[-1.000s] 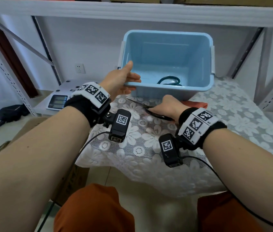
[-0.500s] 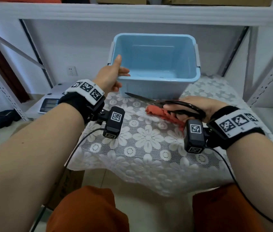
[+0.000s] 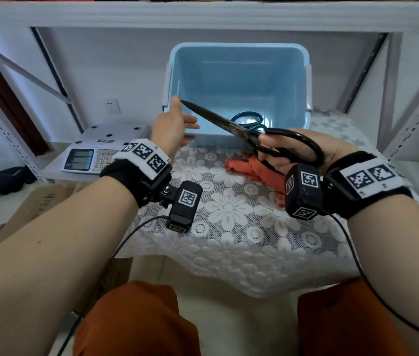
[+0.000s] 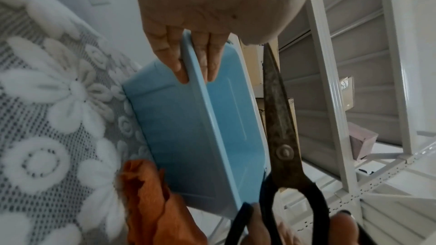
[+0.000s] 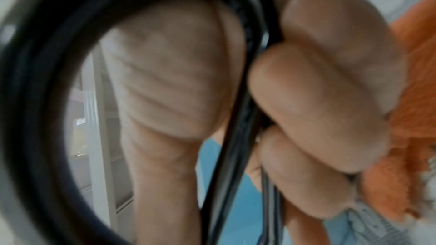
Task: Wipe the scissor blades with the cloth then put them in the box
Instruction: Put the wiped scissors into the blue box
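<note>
My right hand [image 3: 270, 147] grips the black handles of a large pair of scissors [image 3: 234, 131], fingers curled through the loops [image 5: 318, 90]. The dark, spotted blades [image 4: 280, 118] are together and slant up-left across the front of the blue box [image 3: 239, 73], their tip close to my left thumb. My left hand [image 3: 177, 127] is open, its straight fingers [image 4: 207, 57] at the box's front-left rim [image 4: 200, 100]. A crumpled orange cloth [image 3: 252, 168] lies on the table under the scissors. Teal-handled scissors [image 3: 248, 119] lie inside the box.
A lace tablecloth [image 3: 229, 209] covers the small table, whose front edge is near my knees. A white shelf board [image 3: 203, 14] runs overhead, with metal uprights [image 3: 388, 80] on both sides. A digital scale [image 3: 85, 155] sits lower left, above a cardboard box [image 3: 36, 201].
My right hand has lifted the scissors off the table, from low over the cloth to in front of the box, blades now tilted up-left. My left hand stays by the box corner.
</note>
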